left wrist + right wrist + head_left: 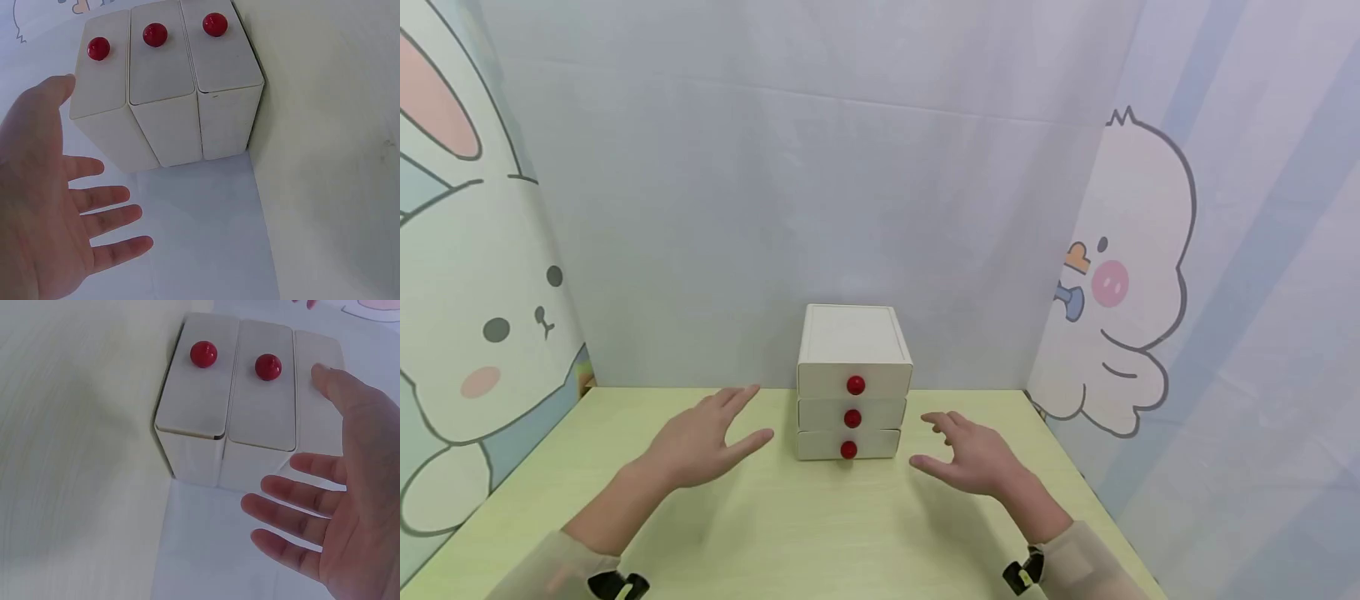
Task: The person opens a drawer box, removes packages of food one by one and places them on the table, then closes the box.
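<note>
A small white drawer box with three stacked drawers stands on the table, each drawer front carrying one round red knob. All three drawers look closed. To the left of the box my left hand hovers over the table, fingers spread and holding nothing. My right hand is held on the other side, fingers loosely extended, also with nothing in it. In the right wrist view, the thumb of that hand overlaps the top drawer and hides its knob.
The pale yellow-green table backs onto a plain light curtain. Side curtains show a cartoon rabbit at left and a white cartoon character at right. Dark bands with clips sit at both sleeve cuffs.
</note>
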`<act>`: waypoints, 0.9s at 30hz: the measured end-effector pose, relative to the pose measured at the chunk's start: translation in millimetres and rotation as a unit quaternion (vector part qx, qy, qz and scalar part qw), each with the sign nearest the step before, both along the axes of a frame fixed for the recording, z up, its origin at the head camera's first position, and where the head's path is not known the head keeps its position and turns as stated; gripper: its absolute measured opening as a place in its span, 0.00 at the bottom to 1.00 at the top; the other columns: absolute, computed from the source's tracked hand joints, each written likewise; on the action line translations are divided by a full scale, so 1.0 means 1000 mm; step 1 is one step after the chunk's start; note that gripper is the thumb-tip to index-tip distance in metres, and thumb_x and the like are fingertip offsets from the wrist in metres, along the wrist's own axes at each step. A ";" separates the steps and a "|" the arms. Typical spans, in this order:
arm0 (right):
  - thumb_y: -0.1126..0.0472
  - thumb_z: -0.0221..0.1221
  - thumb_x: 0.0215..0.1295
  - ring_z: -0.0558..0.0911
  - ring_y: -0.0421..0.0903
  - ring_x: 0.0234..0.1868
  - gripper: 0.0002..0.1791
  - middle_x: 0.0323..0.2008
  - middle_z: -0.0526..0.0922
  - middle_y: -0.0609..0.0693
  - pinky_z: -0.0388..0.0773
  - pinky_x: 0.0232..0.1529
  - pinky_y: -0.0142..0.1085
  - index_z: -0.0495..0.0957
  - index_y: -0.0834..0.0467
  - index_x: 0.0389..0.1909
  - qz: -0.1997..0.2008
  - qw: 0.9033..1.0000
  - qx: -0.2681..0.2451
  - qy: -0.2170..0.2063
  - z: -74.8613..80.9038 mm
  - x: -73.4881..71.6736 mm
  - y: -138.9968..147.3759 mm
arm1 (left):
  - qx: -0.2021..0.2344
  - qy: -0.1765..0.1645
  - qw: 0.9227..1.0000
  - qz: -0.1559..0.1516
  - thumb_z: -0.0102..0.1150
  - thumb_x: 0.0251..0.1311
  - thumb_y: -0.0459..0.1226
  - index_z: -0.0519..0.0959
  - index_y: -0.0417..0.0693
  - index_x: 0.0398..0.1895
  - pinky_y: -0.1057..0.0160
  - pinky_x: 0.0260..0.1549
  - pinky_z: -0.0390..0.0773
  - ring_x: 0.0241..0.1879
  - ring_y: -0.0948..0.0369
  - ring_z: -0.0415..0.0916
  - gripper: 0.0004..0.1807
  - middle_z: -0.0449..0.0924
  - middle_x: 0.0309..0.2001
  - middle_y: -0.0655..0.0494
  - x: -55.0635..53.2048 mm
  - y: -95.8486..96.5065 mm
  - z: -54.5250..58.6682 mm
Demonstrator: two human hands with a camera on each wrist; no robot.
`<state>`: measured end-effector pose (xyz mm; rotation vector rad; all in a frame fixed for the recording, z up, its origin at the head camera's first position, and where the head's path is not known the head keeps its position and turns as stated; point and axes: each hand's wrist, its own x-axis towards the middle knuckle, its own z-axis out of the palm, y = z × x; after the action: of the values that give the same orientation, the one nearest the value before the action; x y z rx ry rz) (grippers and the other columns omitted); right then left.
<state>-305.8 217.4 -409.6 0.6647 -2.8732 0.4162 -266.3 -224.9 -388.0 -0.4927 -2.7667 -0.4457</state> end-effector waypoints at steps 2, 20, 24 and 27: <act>0.26 0.63 0.70 0.89 0.43 0.42 0.39 0.58 0.88 0.47 0.84 0.41 0.44 0.77 0.44 0.74 0.002 1.000 -0.012 0.002 0.001 0.001 -0.003 | 0.012 -0.003 1.000 0.000 0.54 0.77 0.67 0.67 0.49 0.85 0.33 0.56 0.85 0.72 0.37 0.77 0.45 0.75 0.76 0.38 -0.005 0.002 0.005; 0.39 0.65 0.76 0.87 0.40 0.42 0.34 0.54 0.90 0.49 0.81 0.38 0.35 0.74 0.46 0.78 0.062 0.993 -0.096 0.040 0.018 -0.003 -0.050 | 0.054 -0.061 0.997 -0.010 0.42 0.80 0.70 0.57 0.47 0.89 0.26 0.76 0.66 0.84 0.34 0.58 0.49 0.59 0.85 0.35 -0.082 0.034 0.058; 0.39 0.65 0.76 0.89 0.43 0.42 0.35 0.54 0.90 0.48 0.83 0.38 0.34 0.73 0.46 0.78 0.069 0.992 -0.104 0.037 0.023 -0.003 -0.060 | 0.062 -0.077 0.995 -0.017 0.41 0.80 0.70 0.55 0.46 0.90 0.27 0.80 0.60 0.86 0.34 0.53 0.50 0.54 0.87 0.34 -0.100 0.042 0.066; 0.39 0.65 0.76 0.90 0.45 0.43 0.34 0.54 0.90 0.49 0.84 0.38 0.34 0.73 0.46 0.78 0.071 0.991 -0.112 0.035 0.027 -0.003 -0.066 | 0.066 -0.080 0.994 -0.024 0.40 0.81 0.69 0.54 0.46 0.90 0.28 0.81 0.59 0.87 0.34 0.51 0.49 0.53 0.87 0.34 -0.113 0.047 0.070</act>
<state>-308.9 150.9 -382.4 0.8268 -2.6690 0.7073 -379.6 -178.4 -317.6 -0.5134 -2.8569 -0.7041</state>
